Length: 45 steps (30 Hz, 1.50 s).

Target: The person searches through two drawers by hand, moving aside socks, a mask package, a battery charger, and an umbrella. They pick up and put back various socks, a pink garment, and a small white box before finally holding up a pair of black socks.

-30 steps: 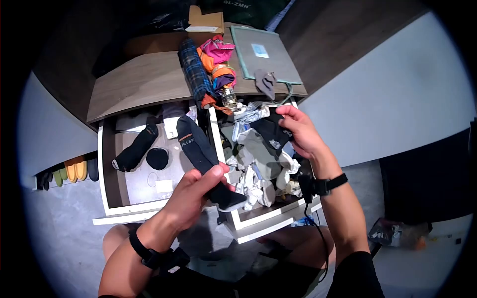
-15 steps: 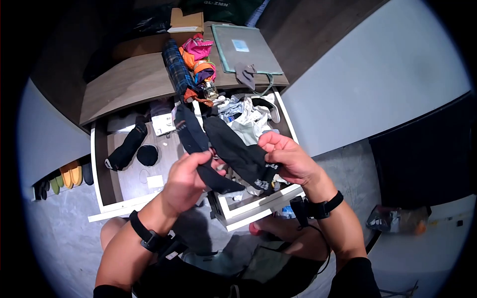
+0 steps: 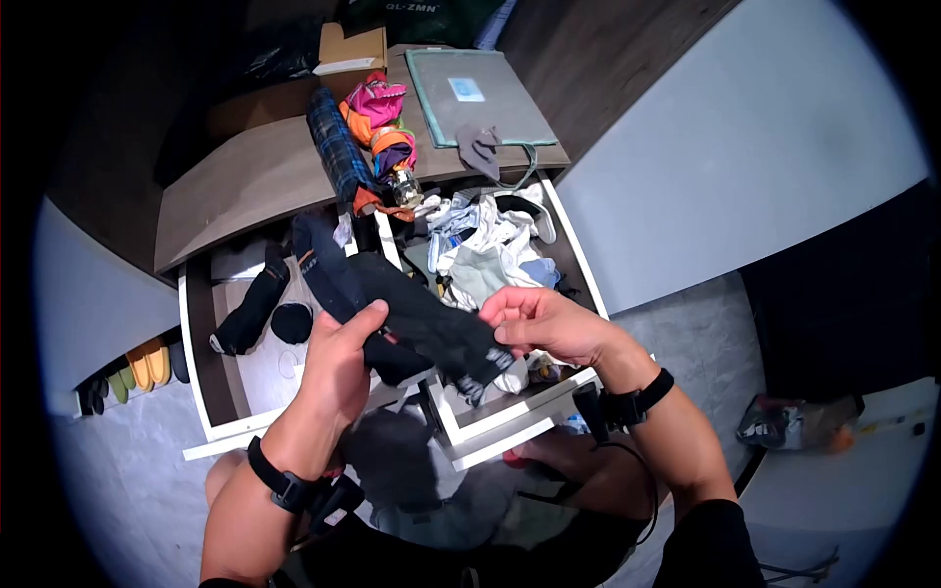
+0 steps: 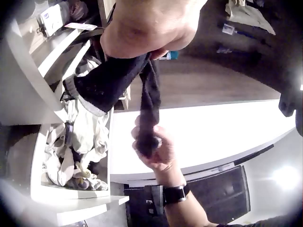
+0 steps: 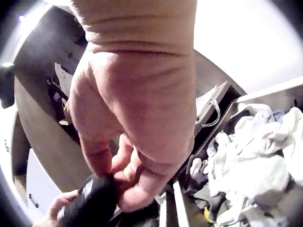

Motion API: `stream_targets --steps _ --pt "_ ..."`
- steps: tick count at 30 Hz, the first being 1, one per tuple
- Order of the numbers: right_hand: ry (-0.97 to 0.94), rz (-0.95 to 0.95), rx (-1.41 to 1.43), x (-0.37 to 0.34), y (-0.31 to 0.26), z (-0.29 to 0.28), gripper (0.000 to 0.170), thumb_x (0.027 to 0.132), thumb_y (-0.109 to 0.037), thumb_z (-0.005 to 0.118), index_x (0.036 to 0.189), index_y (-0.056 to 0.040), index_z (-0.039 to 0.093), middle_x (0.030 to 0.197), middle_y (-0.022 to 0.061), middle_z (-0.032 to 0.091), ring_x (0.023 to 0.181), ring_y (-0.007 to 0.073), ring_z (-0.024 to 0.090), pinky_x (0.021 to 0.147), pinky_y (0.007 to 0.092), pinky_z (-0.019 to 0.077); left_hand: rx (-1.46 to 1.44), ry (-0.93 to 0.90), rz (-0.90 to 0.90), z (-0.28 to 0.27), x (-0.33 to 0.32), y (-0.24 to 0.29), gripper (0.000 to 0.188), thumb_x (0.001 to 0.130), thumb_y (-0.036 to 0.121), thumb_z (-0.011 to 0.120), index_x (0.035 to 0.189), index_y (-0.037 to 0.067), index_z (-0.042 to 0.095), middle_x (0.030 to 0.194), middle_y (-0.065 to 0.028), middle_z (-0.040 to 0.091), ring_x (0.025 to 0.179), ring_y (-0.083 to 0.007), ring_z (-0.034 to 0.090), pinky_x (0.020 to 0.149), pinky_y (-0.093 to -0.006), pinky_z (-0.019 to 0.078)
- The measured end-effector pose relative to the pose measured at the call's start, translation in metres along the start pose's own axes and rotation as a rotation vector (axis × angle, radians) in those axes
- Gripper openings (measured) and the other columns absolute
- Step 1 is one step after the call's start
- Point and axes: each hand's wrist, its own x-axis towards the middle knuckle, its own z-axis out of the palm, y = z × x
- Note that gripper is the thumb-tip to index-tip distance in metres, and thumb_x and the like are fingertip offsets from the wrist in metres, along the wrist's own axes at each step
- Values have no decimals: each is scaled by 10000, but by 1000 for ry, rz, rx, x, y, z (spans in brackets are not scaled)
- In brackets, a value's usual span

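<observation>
My left hand (image 3: 333, 363) grips a dark sock (image 3: 319, 257) with lettering near its upper end, the thumb lying across the fabric. A second black sock (image 3: 417, 299) stretches between my hands, overlapping the first one. Its end with white markings is pinched by the thumb and fingers of my right hand (image 3: 549, 323). In the left wrist view a grey-edged sock end (image 4: 102, 87) hangs below the left hand. The right wrist view shows the black sock (image 5: 94, 203) at the right fingertips. Another black sock (image 3: 252, 304) and a round black bundle (image 3: 292, 322) lie in the left drawer (image 3: 233, 429).
The open right drawer (image 3: 515, 410) holds a heap of crumpled white and grey fabric (image 3: 480, 260). On the cabinet top lie a plaid umbrella (image 3: 338, 142), a colourful folded cloth item (image 3: 377, 103), a flat grey panel (image 3: 490, 93) and a cardboard box (image 3: 351, 49).
My right hand has brought the black sock from over the right drawer leftward to the sock in my left hand. Both socks now lie together, shifted left toward the left drawer.
</observation>
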Motion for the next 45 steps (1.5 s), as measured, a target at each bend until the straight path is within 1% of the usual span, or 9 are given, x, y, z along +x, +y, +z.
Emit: stream_targets --steps 7,12,16,19,21,24,32,41,45 --pt "542 89 -559 58 -24 -95 197 901 -114 583 1093 -75 605 1012 21 633 833 110 599 701 253 489 -16 -42 -95 2 -4 0 299 873 29 564 1170 19 586 1085 -55 650 997 -169 620 900 -323 474" --pt "787 56 -1383 120 -9 -155 342 836 -82 543 1167 -92 629 1241 131 583 1089 311 593 969 340 456 -82 -14 -130 -2 -6 9 313 867 -37 530 1175 -2 576 1094 -83 651 999 -194 626 916 -335 481" --pt "739 298 -1624 145 -5 -141 391 855 -109 492 1224 -159 612 1464 69 395 1392 260 303 1071 506 346 -94 -44 -143 -6 -7 11 319 858 -49 526 1171 -12 576 1101 -93 652 1008 -199 627 919 -336 480" --pt "781 198 -1565 148 -3 -144 358 858 -123 509 1198 -128 621 1427 81 443 1344 236 383 1063 480 352 -79 -64 -104 -7 -6 10 321 854 -52 523 1168 -15 578 1102 -98 654 1011 -195 627 920 -334 480" --pt "836 -291 -1390 129 -7 -152 249 838 -103 598 1079 -89 657 1051 107 665 985 232 642 886 377 484 -72 -54 -102 -5 -8 9 322 852 -52 522 1166 -15 580 1100 -99 655 1009 -191 627 918 -333 481" --pt "714 -396 -649 85 -30 -152 147 882 -92 621 1019 -40 633 874 21 656 770 121 614 700 248 497 -68 -50 -112 -1 -11 15 326 848 -47 519 1165 -12 585 1089 -98 659 989 -194 635 909 -333 487" --pt "334 -456 239 -31 -71 -68 250 915 -13 539 1164 -31 541 1050 104 651 910 176 665 808 292 568 3 -139 -146 5 -17 7 314 824 41 534 1129 -11 590 1003 -83 662 915 -189 655 813 -321 528" --pt "82 -540 274 -50 -43 4 388 867 74 552 1239 -23 495 1104 73 637 1003 153 626 902 297 497 -28 -304 -122 12 -22 -9 284 852 -15 515 1122 -3 603 1022 -61 669 907 -160 651 828 -312 522" --pt "174 -532 12 -42 -25 18 154 890 41 588 1024 -34 586 1025 25 635 953 92 599 866 246 465 33 -363 -96 14 -21 -9 307 876 -15 500 1178 -26 555 1076 -94 659 952 -193 662 861 -332 535"
